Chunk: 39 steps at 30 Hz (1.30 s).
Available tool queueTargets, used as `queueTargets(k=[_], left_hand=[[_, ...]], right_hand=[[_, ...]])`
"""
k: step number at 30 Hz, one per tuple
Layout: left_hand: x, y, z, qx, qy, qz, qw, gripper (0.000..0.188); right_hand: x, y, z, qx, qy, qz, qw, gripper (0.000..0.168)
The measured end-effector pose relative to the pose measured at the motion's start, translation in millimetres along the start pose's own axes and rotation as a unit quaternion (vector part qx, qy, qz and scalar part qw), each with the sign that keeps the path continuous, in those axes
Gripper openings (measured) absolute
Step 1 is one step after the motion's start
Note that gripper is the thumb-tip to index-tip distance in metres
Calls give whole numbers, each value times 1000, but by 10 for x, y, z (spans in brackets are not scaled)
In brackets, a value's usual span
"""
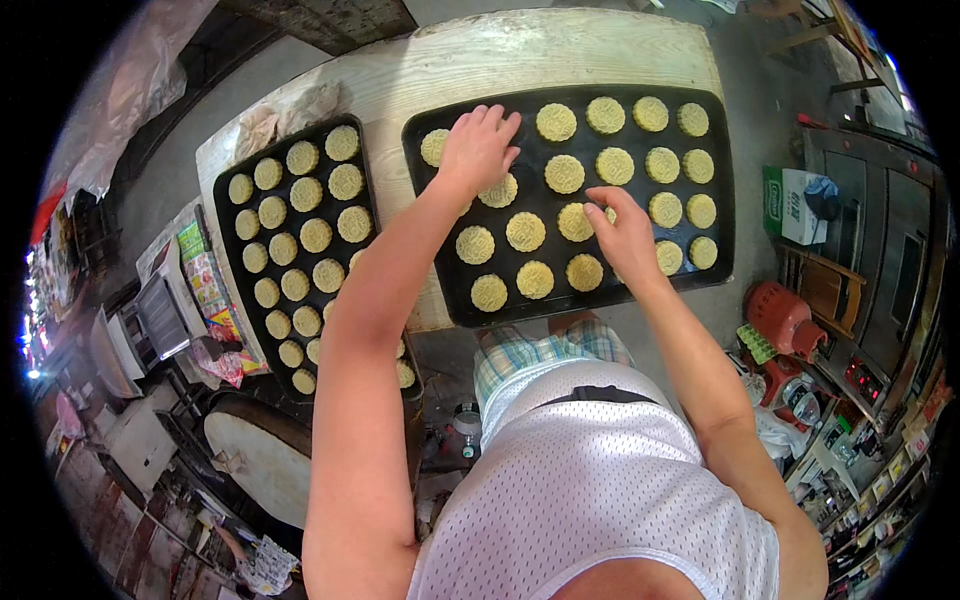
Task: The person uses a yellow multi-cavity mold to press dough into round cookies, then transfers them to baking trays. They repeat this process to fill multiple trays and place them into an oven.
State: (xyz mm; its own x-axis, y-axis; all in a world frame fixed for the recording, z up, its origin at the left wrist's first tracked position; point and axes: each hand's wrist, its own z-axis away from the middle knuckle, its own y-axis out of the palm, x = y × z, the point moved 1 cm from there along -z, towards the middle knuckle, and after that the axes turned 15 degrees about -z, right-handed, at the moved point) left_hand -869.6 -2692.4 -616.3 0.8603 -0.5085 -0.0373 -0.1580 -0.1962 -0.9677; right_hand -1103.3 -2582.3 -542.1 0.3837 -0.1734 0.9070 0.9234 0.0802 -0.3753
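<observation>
My left hand [480, 150] reaches over the upper left of a black baking tray [420, 124], palm down. Its fingers are slightly spread, and what lies beneath them is hidden. Beside it, a pale mooncake [433, 148] shows past the wrist, and another mooncake [499, 191] is partly covered by the hand. My right hand [624, 234] is over the middle right of the same tray, thumb and index finger apart. A mooncake [610, 214] shows partly between them, and a nearby mooncake [575, 222] lies just left of the thumb. The round cakes have embossed tops and scalloped sides.
A second black tray [225, 196] of mooncakes stands left on the wooden table [465, 52], by a crumpled cloth [262, 124]. Right are a red gas cylinder [780, 311], a carton [799, 206] and a metal oven [885, 225]. A round board [259, 457] is lower left.
</observation>
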Motion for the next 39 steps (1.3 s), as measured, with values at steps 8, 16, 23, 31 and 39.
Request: queueTargets(k=[8, 16, 23, 31, 39], left_hand=[[-841, -70, -4, 20, 129, 128, 983, 39], [-1011, 96, -25, 121, 110, 95, 982, 41], [-1019, 106, 66, 117, 16, 71, 990, 38], [-927, -105, 32, 151, -9, 99, 983, 47], [-681, 234, -540, 17, 105, 30, 994, 45]], right_hand=[[-176, -117, -47, -44, -19, -8, 999, 24], [-195, -329, -89, -79, 10, -23, 997, 23], [-242, -345, -76, -72, 11, -41, 996, 24], [-288, -370, -64, -73, 25, -46, 996, 25], [-284, -427, -68, -77, 54, -39, 995, 26]])
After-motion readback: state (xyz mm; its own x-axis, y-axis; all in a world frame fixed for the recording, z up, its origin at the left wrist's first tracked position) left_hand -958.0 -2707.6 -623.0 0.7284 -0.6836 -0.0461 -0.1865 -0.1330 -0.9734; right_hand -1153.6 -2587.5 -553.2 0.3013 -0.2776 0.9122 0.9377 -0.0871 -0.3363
